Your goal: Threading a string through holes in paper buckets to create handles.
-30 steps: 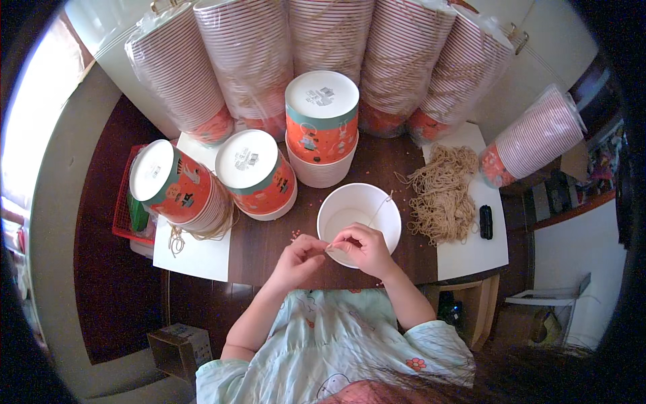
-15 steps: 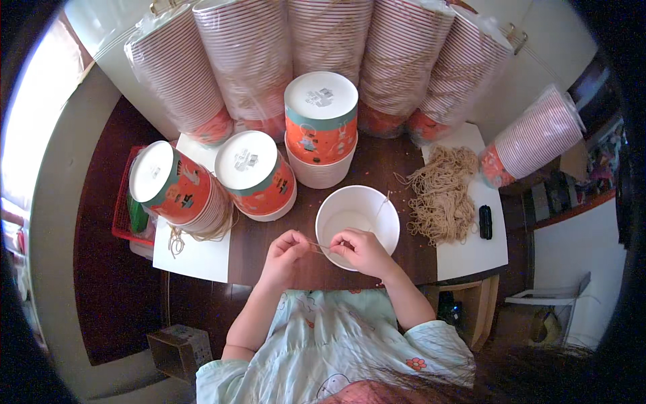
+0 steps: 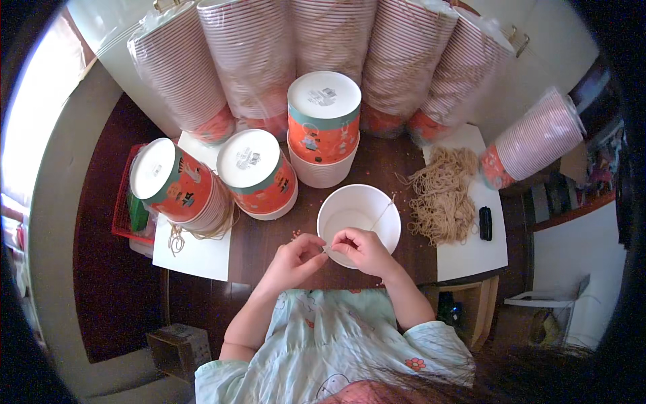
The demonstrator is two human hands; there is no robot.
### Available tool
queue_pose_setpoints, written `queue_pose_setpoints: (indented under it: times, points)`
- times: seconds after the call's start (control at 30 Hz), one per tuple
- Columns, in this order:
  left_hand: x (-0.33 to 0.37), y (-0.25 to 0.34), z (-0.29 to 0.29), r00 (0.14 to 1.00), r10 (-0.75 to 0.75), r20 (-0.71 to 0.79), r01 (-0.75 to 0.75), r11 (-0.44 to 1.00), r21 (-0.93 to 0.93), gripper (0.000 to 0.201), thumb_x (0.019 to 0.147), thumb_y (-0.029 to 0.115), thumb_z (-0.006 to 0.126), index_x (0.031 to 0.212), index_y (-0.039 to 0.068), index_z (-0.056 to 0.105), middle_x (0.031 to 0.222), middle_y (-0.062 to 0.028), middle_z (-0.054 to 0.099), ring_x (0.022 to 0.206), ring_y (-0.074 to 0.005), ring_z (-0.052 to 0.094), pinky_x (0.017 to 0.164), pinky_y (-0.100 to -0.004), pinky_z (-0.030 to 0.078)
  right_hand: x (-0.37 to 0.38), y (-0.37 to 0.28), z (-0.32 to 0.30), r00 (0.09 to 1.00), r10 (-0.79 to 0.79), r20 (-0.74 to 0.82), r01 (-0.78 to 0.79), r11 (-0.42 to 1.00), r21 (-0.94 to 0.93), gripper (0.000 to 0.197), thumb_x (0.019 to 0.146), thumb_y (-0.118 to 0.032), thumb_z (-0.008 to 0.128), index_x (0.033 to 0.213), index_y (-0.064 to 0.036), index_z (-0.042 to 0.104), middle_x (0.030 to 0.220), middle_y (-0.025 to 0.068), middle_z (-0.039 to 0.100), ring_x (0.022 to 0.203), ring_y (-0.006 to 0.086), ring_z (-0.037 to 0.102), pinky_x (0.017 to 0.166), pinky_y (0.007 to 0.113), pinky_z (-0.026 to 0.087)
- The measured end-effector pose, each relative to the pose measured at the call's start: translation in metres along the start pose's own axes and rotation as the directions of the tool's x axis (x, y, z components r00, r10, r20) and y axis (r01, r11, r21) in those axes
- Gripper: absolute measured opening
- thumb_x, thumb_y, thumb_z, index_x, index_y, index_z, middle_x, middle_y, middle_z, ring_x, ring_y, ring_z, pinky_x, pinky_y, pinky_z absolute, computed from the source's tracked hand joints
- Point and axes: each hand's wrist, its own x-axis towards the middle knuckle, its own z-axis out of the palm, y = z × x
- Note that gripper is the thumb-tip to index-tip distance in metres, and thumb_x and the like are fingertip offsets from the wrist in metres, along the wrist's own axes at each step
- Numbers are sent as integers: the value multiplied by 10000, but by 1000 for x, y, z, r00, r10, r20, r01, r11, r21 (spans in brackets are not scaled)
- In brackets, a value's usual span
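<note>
A white paper bucket (image 3: 333,205) stands upright, mouth up, close in front of me. A thin tan cord (image 3: 383,213) runs down across its inside from the far right rim. At the near left rim my left hand (image 3: 297,261) is closed, its thumb and fingertips pinching the cord's end. Just beside it, over the near rim, my right hand (image 3: 363,250) pinches the cord too, fingers curled. The fingertips nearly meet, and the short bit of cord between them is hard to make out.
A heap of tan cords (image 3: 441,195) lies to the right, by a black object (image 3: 485,223). Upturned orange buckets (image 3: 256,182) stand at left, a taller upturned stack (image 3: 323,138) behind. Tall wrapped bucket stacks (image 3: 245,64) line the back; a red basket (image 3: 123,212) sits far left.
My hands have come closer together, and the stretch of cord between them has shortened. The left hand has shifted slightly right and its fingers have re-bunched. The bucket stays in place.
</note>
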Motion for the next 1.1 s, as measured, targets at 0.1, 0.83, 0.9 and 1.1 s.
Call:
queue_pose_setpoints:
  times: [0.1, 0.83, 0.9, 1.1]
  points:
    - [4, -2, 6, 998, 18, -66, -11, 995, 101, 140, 786, 78, 587, 895, -8, 570, 688, -35, 579, 640, -58, 528, 576, -212, 436, 1, -2, -1, 1000, 12, 16, -11, 1000, -4, 61, 795, -57, 569, 819, -2, 560, 735, 47, 592, 682, 97, 543, 622, 239, 443]
    - [5, -10, 8, 958, 256, -127, -203, 922, 329, 123, 721, 27, 620, 839, 4, 593, 715, -60, 568, 665, -144, 549, 605, -248, 438, -2, 3, -5, 997, -57, -46, 56, 998, -21, 28, 809, -18, 517, 785, -7, 510, 703, 44, 558, 666, 102, 532, 616, 237, 440]
    - [5, 10, 11, 940, 293, -176, -226, 919, 323, 126, 704, 46, 635, 823, 20, 601, 730, -65, 556, 695, -179, 545, 613, -273, 440, 0, -5, -6, 996, -84, -44, 81, 994, -70, 33, 795, -37, 528, 791, -10, 510, 716, 78, 567, 679, 169, 558, 617, 276, 445]
    - [9, 9, 11, 892, 421, -167, -328, 855, 401, 117, 681, 72, 654, 782, 45, 603, 770, -71, 534, 744, -228, 523, 632, -314, 434, 5, -13, -3, 988, -156, -6, 153, 977, -145, 43, 785, -20, 545, 796, -8, 505, 712, 78, 559, 651, 148, 551, 593, 262, 436]
